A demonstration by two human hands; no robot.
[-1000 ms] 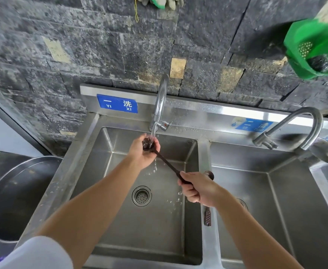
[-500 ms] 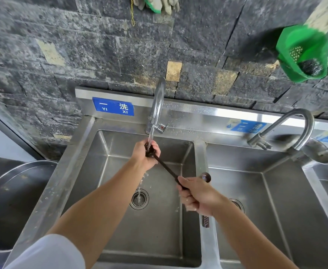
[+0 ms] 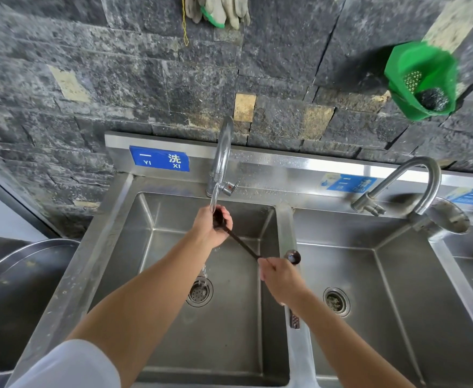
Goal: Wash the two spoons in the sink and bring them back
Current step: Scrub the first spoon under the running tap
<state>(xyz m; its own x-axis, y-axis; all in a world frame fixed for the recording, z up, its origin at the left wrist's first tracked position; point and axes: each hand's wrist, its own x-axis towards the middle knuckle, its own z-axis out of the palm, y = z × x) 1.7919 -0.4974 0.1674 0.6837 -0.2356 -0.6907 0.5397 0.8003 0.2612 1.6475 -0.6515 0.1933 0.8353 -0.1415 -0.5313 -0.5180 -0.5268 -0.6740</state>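
A dark long-handled spoon (image 3: 240, 242) slants over the left sink basin (image 3: 151, 247). Its bowl sits under the running faucet (image 3: 222, 161), and my left hand (image 3: 211, 228) is wrapped around that bowl. My right hand (image 3: 281, 278) grips the spoon's handle end above the divider. A second dark spoon (image 3: 292, 256) lies along the steel divider between the basins; its bowl shows beyond my right hand and its patterned handle end nearer me. Water falls toward the left drain (image 3: 199, 292).
The right basin (image 3: 383, 317) has its own drain and a curved faucet (image 3: 414, 186). A large steel bowl (image 3: 19, 289) stands left of the sink. A green basket (image 3: 422, 79) with scourers and a pair of gloves (image 3: 221, 9) hang on the dark stone wall.
The view has shifted slightly. My left hand stays closed around the spoon bowl under the stream, and my right hand keeps hold of the handle.
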